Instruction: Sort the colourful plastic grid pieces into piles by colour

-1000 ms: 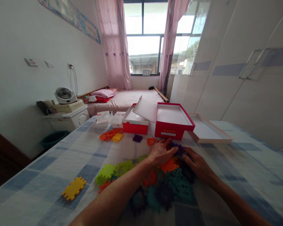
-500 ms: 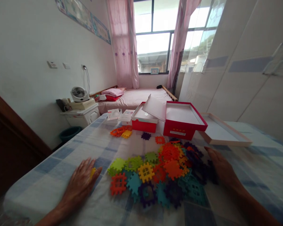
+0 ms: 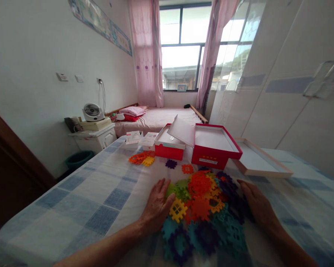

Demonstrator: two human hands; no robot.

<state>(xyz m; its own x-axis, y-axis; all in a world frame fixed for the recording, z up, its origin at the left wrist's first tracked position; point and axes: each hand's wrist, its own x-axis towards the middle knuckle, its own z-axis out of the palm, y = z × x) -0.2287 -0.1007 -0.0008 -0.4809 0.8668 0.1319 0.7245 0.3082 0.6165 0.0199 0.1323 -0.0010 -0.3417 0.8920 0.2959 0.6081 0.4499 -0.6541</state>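
Observation:
A heap of gear-edged plastic building pieces lies on the tablecloth between my hands. In it are orange pieces [image 3: 200,208], a yellow window-shaped piece [image 3: 178,210], green pieces [image 3: 183,190], teal pieces [image 3: 236,233] and dark purple pieces [image 3: 231,193]. My left hand [image 3: 156,204] rests against the left side of the heap, fingers stretched out and touching the green pieces. On the opposite side stands my right hand [image 3: 258,204], its fingers extended beside the purple pieces. Neither hand grips anything that I can see. Some left-side pieces are hidden behind my left hand.
Behind the heap stand a small red box [image 3: 169,151], a larger red box [image 3: 208,160] and a shallow lid [image 3: 263,172]. A purple piece [image 3: 171,164], an orange square piece [image 3: 187,169] and an orange-yellow cluster [image 3: 140,158] lie on the checked tablecloth [image 3: 100,207].
My left hand left the heap, swept out to the yellow piece at the left, then came back right, pushing the left-side pieces inward. My right hand shifted slightly and stays at the right side.

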